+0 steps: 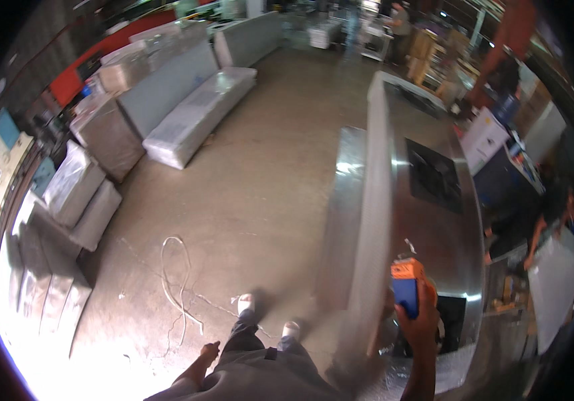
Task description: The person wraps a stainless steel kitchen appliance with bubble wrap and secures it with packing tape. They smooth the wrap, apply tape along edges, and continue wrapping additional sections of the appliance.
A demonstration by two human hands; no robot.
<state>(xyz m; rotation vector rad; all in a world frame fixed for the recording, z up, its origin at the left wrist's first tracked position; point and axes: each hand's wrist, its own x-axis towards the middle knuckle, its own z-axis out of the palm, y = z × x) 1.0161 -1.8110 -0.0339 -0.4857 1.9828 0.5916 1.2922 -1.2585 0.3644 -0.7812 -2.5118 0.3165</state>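
- A blue and orange tool [406, 289] is gripped in the right hand [422, 319], whose fingers are wrapped around its blue body — the orange end points up and away from the person.
- The tool is held just over the near end of a long, steel-clad unit [427, 227], which stretches away ahead of the right hand; whether the tool touches the steel cannot be told.
- A dark square opening [434, 175] is seen in the unit's top, well beyond the right hand.
- The left hand [208, 353] is held low beside the person's leg, empty, with its fingers loosely curled and nothing clamped in them; it is well apart from the right hand.
- A loose white cord [178, 281] is spread on the concrete floor [253, 187], ahead of the left hand.
- Wrapped units [197, 120] are lined up far ahead and to the left of the left hand.
- A second person [557, 214] is seen far out to the right of the right hand.
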